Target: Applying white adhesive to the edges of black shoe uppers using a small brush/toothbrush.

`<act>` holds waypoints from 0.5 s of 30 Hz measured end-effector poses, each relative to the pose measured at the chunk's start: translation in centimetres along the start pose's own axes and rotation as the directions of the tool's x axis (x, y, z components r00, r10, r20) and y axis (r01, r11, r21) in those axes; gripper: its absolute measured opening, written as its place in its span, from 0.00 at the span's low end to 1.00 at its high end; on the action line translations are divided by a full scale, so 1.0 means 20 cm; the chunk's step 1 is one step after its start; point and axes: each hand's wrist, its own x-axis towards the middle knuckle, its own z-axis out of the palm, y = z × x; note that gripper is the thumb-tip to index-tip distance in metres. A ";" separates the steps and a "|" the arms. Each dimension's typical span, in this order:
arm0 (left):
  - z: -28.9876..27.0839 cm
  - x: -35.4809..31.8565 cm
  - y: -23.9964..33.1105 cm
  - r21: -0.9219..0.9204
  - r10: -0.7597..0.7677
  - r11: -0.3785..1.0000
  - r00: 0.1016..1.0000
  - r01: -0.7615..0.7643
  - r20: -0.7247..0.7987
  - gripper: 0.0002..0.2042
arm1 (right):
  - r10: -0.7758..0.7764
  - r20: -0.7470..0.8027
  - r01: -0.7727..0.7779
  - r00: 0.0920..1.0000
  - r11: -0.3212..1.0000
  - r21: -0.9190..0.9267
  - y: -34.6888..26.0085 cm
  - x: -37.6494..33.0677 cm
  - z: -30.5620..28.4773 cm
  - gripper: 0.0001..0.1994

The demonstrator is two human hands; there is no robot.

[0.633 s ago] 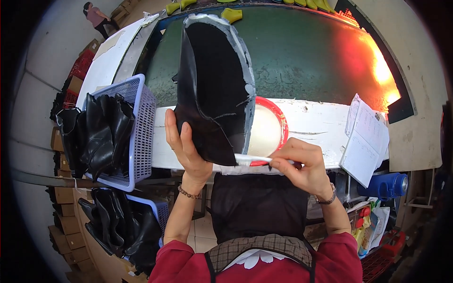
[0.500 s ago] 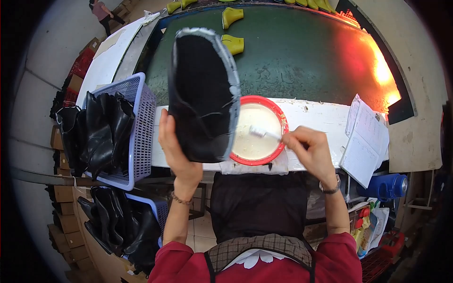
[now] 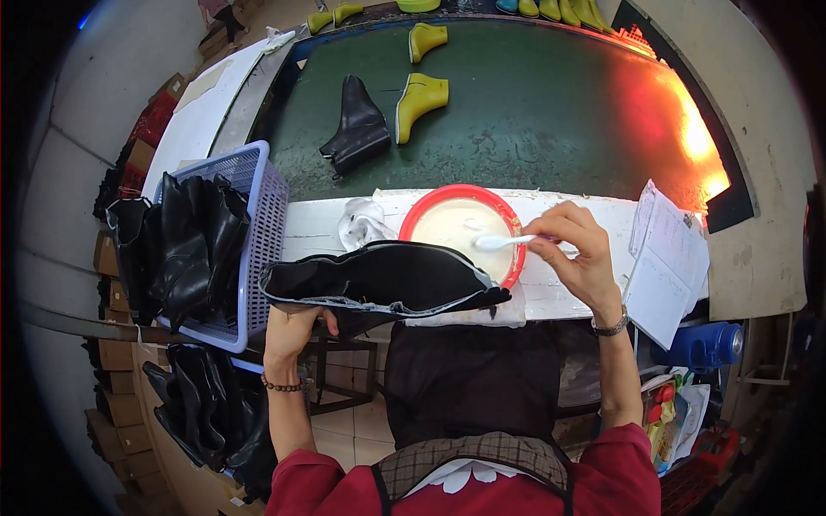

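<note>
- Brush: the handle is being pinched between the fingers of the right hand, the bristles being held over the cream liquid in the red bowl; whether they are touching it cannot be told.
- The black boot is being held near the close edge of the bench, just in front of the red bowl, by the left hand, its underside being clamped by mostly hidden fingers.
- Loading, apparently the step in hand, is being served best by a shallow dip, with excess being wiped off on the rim.
- Too hard a grip is being discouraged, since the soft wall would likely be folded.
</note>
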 end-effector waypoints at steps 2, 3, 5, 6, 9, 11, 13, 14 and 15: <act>0.02 0.02 0.00 -0.043 -0.081 0.996 0.996 0.080 -0.033 0.12 | -0.247 0.033 0.244 0.968 0.966 0.080 -0.06 0.07 0.00 0.09; 0.03 0.02 0.00 -0.054 -0.055 0.997 0.998 0.055 -0.014 0.11 | -0.263 0.038 0.256 0.964 0.958 0.126 -0.08 0.08 0.02 0.10; 0.07 0.01 0.01 -0.082 0.044 0.995 0.997 -0.049 -0.060 0.10 | -0.273 0.039 0.267 0.961 0.958 0.105 -0.08 0.10 0.02 0.10; 0.05 0.00 -0.01 -0.079 0.047 0.995 0.997 -0.052 -0.064 0.10 | -0.288 0.044 0.283 0.957 0.954 0.096 -0.09 0.10 0.02 0.10; -0.10 -0.04 -0.12 -0.100 0.180 0.977 0.978 -0.191 -0.108 0.17 | -0.258 0.030 0.257 0.966 0.966 0.027 -0.07 0.04 -0.02 0.10; -0.09 -0.03 -0.10 -0.119 0.160 0.977 0.977 -0.177 -0.138 0.18 | -0.229 0.072 0.227 0.971 0.973 0.029 -0.05 -0.03 -0.05 0.10; -0.08 -0.01 -0.08 -0.138 0.141 0.977 0.977 -0.164 -0.159 0.20 | -0.174 0.135 0.168 0.975 0.984 0.051 -0.06 -0.07 -0.11 0.10; -0.08 -0.01 -0.08 -0.128 0.108 0.984 0.983 -0.127 -0.148 0.21 | -0.174 0.137 0.168 0.975 0.984 0.052 -0.06 -0.07 -0.12 0.10; -0.07 -0.01 -0.08 -0.118 0.073 0.989 0.989 -0.089 -0.132 0.22 | -0.176 0.145 0.170 0.974 0.984 0.056 -0.07 -0.06 -0.13 0.10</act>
